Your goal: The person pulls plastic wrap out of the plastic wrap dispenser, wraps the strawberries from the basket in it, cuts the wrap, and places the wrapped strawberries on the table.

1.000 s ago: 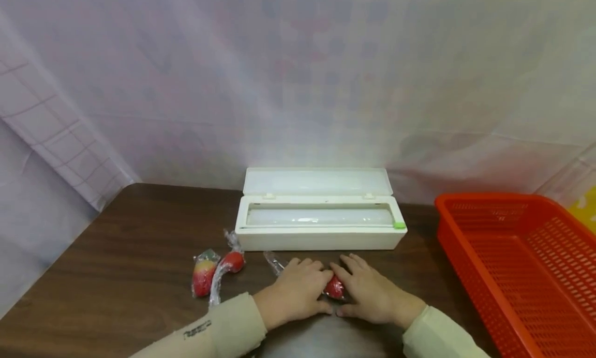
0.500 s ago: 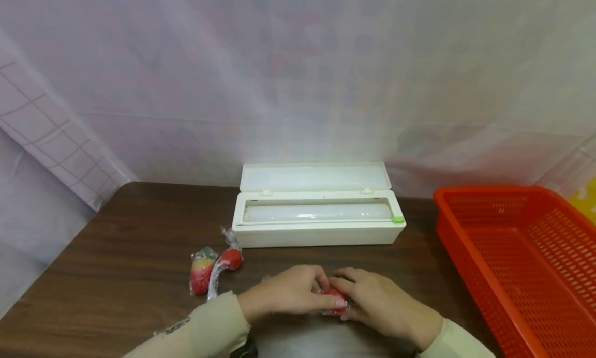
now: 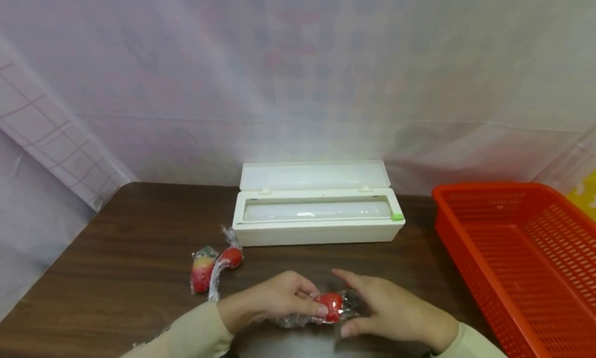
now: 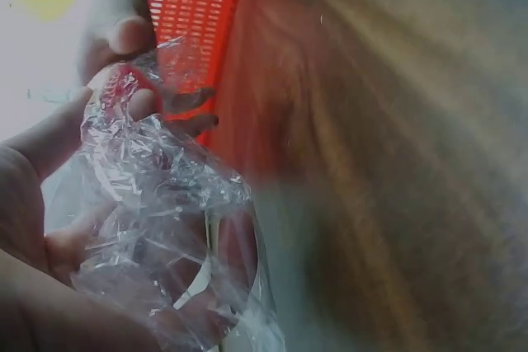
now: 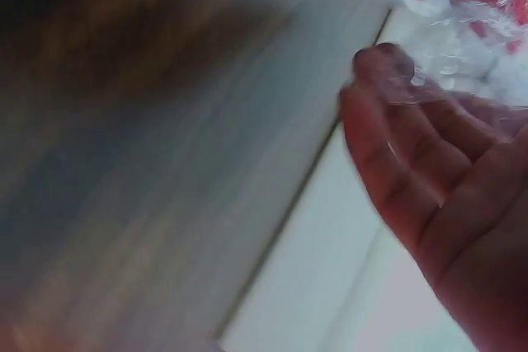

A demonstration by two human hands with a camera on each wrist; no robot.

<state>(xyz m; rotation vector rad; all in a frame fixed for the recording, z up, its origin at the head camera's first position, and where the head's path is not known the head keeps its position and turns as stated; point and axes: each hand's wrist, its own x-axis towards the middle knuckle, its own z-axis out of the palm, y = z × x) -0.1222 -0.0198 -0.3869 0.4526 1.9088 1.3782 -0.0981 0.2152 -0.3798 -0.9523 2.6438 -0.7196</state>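
Observation:
My left hand (image 3: 277,297) pinches a small red fruit-like piece (image 3: 333,306) wrapped in clear cling film, low in the head view. Loose film (image 4: 165,166) spreads from it over the left fingers, as the left wrist view shows. Opposite it, my right hand (image 3: 396,310) has its thumb and fingers apart around the right-hand end of the film. In the right wrist view the right fingers (image 5: 412,150) are fairly straight, with film across their tips. Left of the hands lie a wrapped red-and-yellow fruit (image 3: 202,275) and a wrapped round red one (image 3: 233,256) with twisted film ends.
Behind the hands stands a white cling-film dispenser (image 3: 318,235), its lid up and a roll (image 3: 316,211) inside. A red plastic basket (image 3: 479,275) stands at the right. The brown wooden table (image 3: 116,275) meets a pale curtain at the back.
Both hands were close together over the red piece. The left has drawn back with it in its fingers, exposing it and its film, while the right has moved off to the right and spread.

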